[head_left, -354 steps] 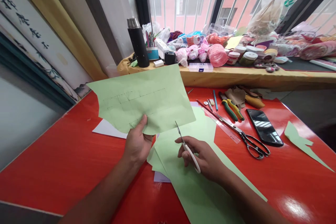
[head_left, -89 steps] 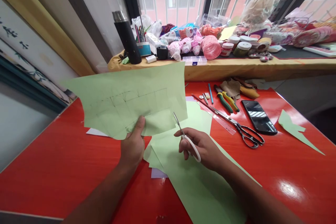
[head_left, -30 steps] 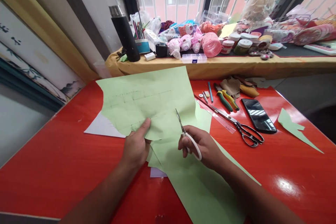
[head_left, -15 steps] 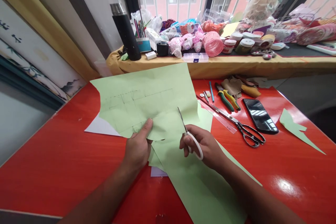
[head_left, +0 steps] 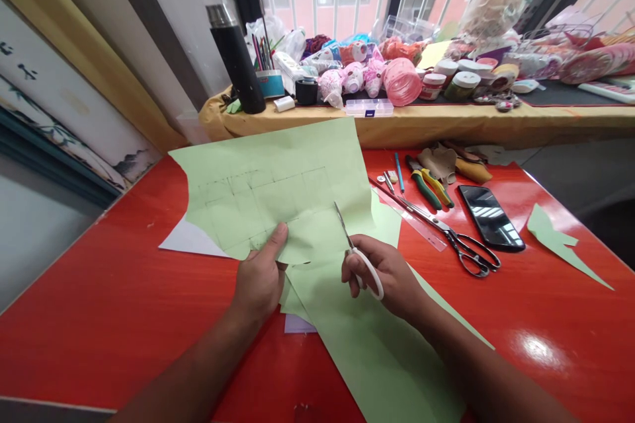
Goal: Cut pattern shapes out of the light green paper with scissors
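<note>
My left hand (head_left: 258,275) pinches the lower edge of a pale green paper sheet (head_left: 268,192), thumb on top. Pencil lines form a grid of boxes on that sheet, and its outline is irregular and cut. My right hand (head_left: 383,269) grips white-handled scissors (head_left: 368,271) with narrow steel blades, their tips pointing up and left over the sheet. A second green sheet (head_left: 367,344) lies beneath both hands and runs off the table's near edge.
The red table (head_left: 99,297) holds white paper (head_left: 191,238), black-handled shears (head_left: 471,254), a ruler (head_left: 417,228), green-handled pliers (head_left: 424,192), a phone (head_left: 491,227) and a green offcut (head_left: 560,244). Jars, pink rolls and a black flask (head_left: 237,59) crowd the windowsill behind.
Compared with the earlier frames, the gridded sheet has come lower and flatter toward the table. The scissors have shifted slightly right with my right hand, and the view has tilted a little.
</note>
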The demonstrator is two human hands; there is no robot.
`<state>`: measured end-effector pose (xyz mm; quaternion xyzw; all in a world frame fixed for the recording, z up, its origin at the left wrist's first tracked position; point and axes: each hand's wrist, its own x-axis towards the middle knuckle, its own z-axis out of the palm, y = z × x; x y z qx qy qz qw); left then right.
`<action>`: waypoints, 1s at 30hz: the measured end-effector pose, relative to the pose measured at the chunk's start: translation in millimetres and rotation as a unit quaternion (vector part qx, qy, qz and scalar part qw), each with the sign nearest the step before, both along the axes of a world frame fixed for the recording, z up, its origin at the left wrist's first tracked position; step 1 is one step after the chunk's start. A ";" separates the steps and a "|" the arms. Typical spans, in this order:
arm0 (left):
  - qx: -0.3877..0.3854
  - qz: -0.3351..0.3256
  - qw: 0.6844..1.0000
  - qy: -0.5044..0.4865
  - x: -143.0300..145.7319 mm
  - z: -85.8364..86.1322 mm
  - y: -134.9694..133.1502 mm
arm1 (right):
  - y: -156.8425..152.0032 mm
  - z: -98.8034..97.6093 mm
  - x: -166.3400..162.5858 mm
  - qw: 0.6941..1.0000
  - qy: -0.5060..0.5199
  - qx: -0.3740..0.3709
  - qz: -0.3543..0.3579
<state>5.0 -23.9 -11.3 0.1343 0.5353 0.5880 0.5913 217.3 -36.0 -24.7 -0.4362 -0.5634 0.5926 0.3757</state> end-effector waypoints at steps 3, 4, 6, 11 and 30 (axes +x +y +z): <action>-0.021 -0.010 1.000 0.003 0.5 0.9 -0.3 | 0.2 0.9 -1.0 1.000 0.002 0.001 -0.002; -0.026 -0.012 1.000 0.004 1.0 2.1 -0.4 | 0.1 0.9 -1.3 1.000 0.003 0.001 -0.002; -0.030 -0.014 0.999 0.004 2.6 6.0 -0.4 | 0.0 0.8 -1.9 1.000 0.004 0.000 -0.004; -0.045 0.000 0.999 0.022 6.0 15.1 -0.1 | -0.4 0.5 -2.3 1.000 0.010 -0.002 -0.010; -0.032 -0.012 0.999 -0.004 7.4 9.4 -3.2 | -0.1 1.2 -2.5 1.000 0.020 0.014 -0.009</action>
